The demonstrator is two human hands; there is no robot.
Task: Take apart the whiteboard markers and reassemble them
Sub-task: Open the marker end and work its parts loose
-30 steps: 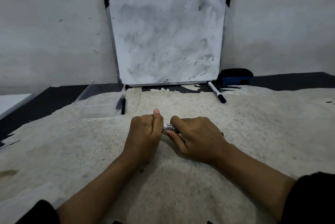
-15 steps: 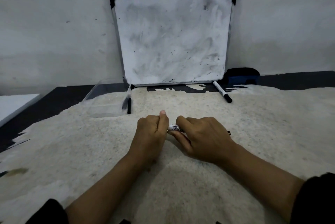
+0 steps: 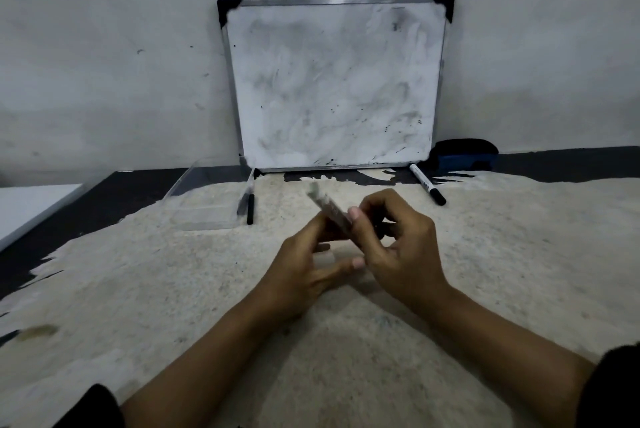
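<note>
— What is lying at the left?
— A clear tray (image 3: 207,206), a black marker (image 3: 250,207) just beside it.
— And the hands?
— The left hand (image 3: 304,268) is spreading loosely under the blurred marker (image 3: 329,211); the right hand (image 3: 398,251) is pinching it above the table (image 3: 519,271). Another marker (image 3: 427,188) is lying near the whiteboard (image 3: 336,84).

A plain, scuffed grey-white plaster wall (image 3: 104,64) fills the background under dim, even light. Below it lies a dark black worktop (image 3: 114,192), largely covered by a worn beige, speckled mat (image 3: 138,289) with ragged edges. A flat white panel (image 3: 31,206) sits at far left.
</note>
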